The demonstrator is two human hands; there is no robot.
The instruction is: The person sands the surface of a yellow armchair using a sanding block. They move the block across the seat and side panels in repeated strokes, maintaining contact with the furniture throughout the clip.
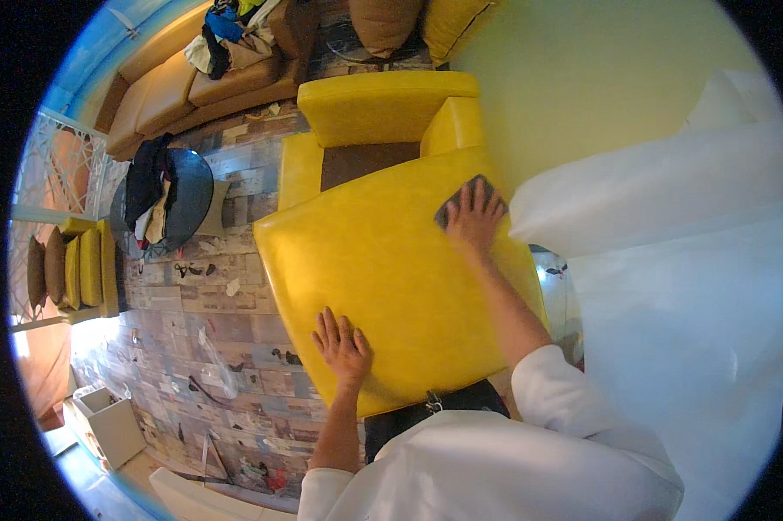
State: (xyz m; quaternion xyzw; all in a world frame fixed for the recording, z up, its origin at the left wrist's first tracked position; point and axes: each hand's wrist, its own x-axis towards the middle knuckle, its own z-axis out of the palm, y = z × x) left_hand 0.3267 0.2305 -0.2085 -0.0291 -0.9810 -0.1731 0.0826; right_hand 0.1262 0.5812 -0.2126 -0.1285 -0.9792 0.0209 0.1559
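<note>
A large yellow leather-like seat cushion lies in front of me, its far side resting on a yellow armchair. The armchair's brown seat base shows in the gap behind the cushion. My left hand is flat on the cushion near its left front part, fingers spread, holding nothing. Near the far right corner, my right hand presses a dark grey folded cloth or pad on the cushion's surface. The fingers cover most of that cloth, so its exact kind is unclear.
White sheeting hangs close on my right. At the left stands a round dark table with clothes on it. Behind it is a brown sofa heaped with clothes. Scraps litter the wood-patterned floor. A white open box stands lower left.
</note>
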